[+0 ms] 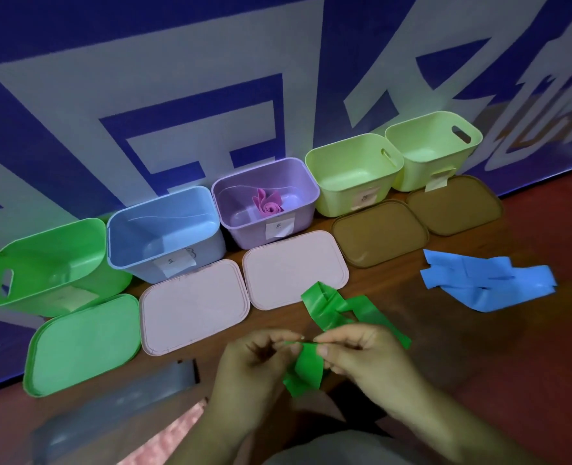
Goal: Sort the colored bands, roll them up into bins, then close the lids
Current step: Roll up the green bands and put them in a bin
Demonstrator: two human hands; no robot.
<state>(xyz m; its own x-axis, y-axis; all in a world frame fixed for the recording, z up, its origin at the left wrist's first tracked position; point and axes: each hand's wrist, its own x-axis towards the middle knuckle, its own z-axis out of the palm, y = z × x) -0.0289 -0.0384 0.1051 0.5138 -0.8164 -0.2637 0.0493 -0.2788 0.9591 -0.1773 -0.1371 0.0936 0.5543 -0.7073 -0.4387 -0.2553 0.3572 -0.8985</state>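
Green band [308, 365] between both hands [251, 367] [368, 360]

Your left hand [254, 367] and your right hand [366, 357] are close together in front of you, with both forearms coming from the lower edge. Each hand has curled fingers and pinches the green band [306, 365] between thumb and fingertips.

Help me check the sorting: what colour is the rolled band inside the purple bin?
Pink rolled band, clearest in head view.
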